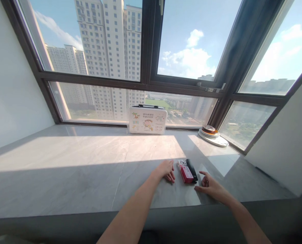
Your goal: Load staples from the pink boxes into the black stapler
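Right hand: I have it at the near right, thumb and forefinger parted, the other fingers curled in, gripping nothing; the forefinger points toward the black item without touching it.
Left hand: on the other side, fingers loosely bent, released and holding nothing, just beside the box and apart from it.
Red-and-white box: flat on the sill between my two hands, lengthwise away from me and slightly skewed; I'd meet its long side squarely, so that contact doesn't spin it.
Black item: long and narrow, close along the box's right side; I can't tell whether the two touch. I'd treat them as able to slide apart, press evenly from both sides, and keep fingertips low.
Stone sill: looks smooth, so I judge light pressure safer than a shove.
Stack of plates: farther off in the right corner, well apart from my fingers.
White case: upright by the window, handle on top, out of my way.
Window frame: beyond everything, with sunlight falling in bands behind my working spot.
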`<state>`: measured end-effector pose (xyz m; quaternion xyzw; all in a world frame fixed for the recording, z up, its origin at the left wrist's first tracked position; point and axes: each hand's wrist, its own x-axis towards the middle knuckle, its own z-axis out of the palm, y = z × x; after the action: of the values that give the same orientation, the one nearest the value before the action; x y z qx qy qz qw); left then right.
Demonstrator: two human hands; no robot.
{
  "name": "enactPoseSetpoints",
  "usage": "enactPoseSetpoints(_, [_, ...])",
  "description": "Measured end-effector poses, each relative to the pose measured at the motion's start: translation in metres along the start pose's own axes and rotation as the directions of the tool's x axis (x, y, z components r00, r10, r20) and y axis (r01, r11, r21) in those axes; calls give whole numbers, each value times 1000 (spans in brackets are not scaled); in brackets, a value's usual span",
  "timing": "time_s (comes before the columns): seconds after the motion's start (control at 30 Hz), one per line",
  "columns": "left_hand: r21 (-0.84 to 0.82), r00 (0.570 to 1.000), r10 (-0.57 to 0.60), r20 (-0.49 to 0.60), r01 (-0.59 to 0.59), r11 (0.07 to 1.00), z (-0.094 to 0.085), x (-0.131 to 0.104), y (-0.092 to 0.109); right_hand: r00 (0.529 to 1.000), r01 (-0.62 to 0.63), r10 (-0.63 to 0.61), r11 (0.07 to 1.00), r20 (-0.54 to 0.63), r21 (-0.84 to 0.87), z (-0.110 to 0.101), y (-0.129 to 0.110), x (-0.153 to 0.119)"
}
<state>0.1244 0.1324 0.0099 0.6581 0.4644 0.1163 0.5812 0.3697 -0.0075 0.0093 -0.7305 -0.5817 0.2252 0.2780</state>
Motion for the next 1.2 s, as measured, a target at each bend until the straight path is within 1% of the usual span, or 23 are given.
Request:
enactPoseSetpoints(0.07, [-15, 995, 33, -96, -34, 999, -25, -14, -17, 1000, 10, -8, 998, 30, -61, 1, 10, -14])
enactPoseSetpoints(0.13, [-10, 972, 88, -220, -92, 996, -49, -33, -36, 998, 50, -41, 984, 57, -170, 11, 5, -30])
enactPoseSetpoints(0.2, [28, 922, 166, -350, -166, 986, -68, -57, -57, 991, 126, -110, 960, 78, -250, 31, -17, -44])
enactPoseSetpoints(0.27, [105, 854, 260, -451, -239, 965, -79, -82, -77, 965, 253, -230, 938, 123, -235, 57, -52, -53])
enactPoseSetpoints(0.3, [155, 823, 308, -477, -267, 951, -81, -95, -86, 945, 315, -287, 926, 156, -205, 71, -72, -55])
enactPoseSetpoints(0.37, [251, 781, 388, -488, -301, 920, -83, -118, -103, 900, 421, -395, 896, 184, -139, 98, -108, -53])
enactPoseSetpoints(0.4, [319, 766, 423, -483, -296, 900, -82, -127, -111, 889, 447, -423, 885, 173, -130, 109, -123, -49])
enactPoseSetpoints(0.43, [414, 752, 455, -476, -265, 871, -80, -135, -118, 889, 454, -433, 878, 153, -151, 120, -135, -44])
enactPoseSetpoints(0.5, [622, 729, 503, -464, -135, 771, -76, -145, -129, 902, 432, -409, 871, 141, -236, 138, -152, -33])
enactPoseSetpoints(0.57, [767, 717, 520, -463, 31, 640, -71, -150, -135, 927, 376, -349, 865, 139, -332, 153, -161, -23])
enactPoseSetpoints(0.63, [813, 718, 510, -474, 135, 566, -66, -152, -137, 948, 317, -293, 863, 122, -393, 165, -165, -17])
enactPoseSetpoints(0.7, [827, 726, 496, -477, 180, 533, -64, -152, -137, 960, 278, -264, 865, 93, -418, 172, -166, -16])
enactPoseSetpoints(0.9, [824, 735, 476, -483, 198, 531, -64, -152, -134, 968, 234, -250, 862, 25, -450, 179, -163, -21])
enactPoseSetpoints(1.2, [826, 727, 486, -485, 198, 528, -63, -152, -135, 962, 247, -272, 854, 12, -458, 185, -160, -25])
